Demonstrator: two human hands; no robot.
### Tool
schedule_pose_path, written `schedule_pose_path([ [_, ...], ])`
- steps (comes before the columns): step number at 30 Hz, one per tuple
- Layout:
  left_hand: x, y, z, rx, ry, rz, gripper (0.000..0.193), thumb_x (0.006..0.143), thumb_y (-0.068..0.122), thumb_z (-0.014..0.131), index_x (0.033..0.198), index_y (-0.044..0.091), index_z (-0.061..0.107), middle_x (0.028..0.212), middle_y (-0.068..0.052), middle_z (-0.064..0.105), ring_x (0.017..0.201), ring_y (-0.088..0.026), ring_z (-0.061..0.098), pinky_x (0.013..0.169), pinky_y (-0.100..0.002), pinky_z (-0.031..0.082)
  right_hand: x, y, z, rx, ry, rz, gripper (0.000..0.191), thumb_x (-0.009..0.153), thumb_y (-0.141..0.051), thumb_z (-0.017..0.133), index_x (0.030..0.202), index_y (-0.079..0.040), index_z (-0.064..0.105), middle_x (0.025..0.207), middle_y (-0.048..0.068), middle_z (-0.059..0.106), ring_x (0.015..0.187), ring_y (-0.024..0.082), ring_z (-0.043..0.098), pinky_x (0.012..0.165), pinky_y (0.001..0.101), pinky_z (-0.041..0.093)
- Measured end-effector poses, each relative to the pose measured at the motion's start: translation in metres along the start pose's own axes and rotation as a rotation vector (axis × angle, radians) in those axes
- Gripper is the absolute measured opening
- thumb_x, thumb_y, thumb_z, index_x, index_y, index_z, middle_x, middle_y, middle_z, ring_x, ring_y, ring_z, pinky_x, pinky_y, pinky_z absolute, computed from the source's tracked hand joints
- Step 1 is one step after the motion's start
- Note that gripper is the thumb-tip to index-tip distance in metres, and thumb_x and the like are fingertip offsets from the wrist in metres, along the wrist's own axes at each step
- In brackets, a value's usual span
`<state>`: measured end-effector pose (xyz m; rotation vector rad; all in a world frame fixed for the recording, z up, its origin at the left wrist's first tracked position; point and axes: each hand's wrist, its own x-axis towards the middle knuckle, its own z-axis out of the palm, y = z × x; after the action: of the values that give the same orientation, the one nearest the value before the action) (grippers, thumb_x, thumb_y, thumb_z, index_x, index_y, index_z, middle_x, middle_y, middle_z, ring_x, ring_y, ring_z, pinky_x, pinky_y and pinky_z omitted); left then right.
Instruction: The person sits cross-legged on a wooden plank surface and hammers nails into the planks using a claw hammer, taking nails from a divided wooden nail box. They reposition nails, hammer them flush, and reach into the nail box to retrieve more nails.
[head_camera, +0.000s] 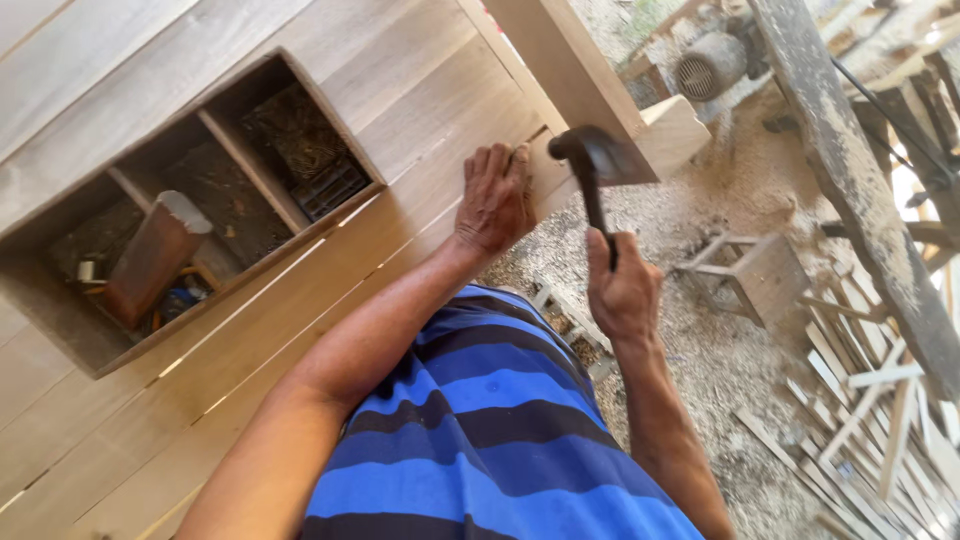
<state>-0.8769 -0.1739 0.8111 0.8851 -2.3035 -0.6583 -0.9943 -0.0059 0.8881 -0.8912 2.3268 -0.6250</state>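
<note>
Dark hammer (598, 165) gripped in right hand (622, 290), head beside left hand (494, 198).

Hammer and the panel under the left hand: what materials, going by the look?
Hammer: dark, dull head, probably steel, unpolished; the thin dark handle in the right hand could be metal or dark wood. Panel: pale bare wood boards, grain and seams visible, seemingly unfinished; the left hand rests on it.
</note>
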Motion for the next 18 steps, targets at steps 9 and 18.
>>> schedule_pose_path([
  [9,0.004,-0.002,-0.003,0.106,-0.050,0.048,0.038,0.081,0.006,0.061,0.116,-0.009,0.064,0.104,-0.018,0.055,0.101,-0.030,0.051,0.085,-0.044,0.042,-0.006,-0.019,0.007,-0.156,0.224,-0.184,0.044,0.109,-0.047,0.053,0.099,-0.004,0.059,0.061,0.012,0.061,0.052,0.025,0.063,0.049,0.0428,0.048],
  [18,-0.005,-0.052,-0.119,0.372,0.489,-0.160,0.010,0.098,0.005,0.065,0.103,0.010,0.071,0.084,-0.006,0.062,0.085,-0.022,0.057,0.088,-0.044,0.039,0.018,-0.071,0.040,-0.109,-0.094,-0.185,0.046,0.103,-0.051,0.052,0.096,-0.006,0.060,0.060,0.013,0.063,0.049,0.026,0.065,0.046,0.0432,0.051],
])
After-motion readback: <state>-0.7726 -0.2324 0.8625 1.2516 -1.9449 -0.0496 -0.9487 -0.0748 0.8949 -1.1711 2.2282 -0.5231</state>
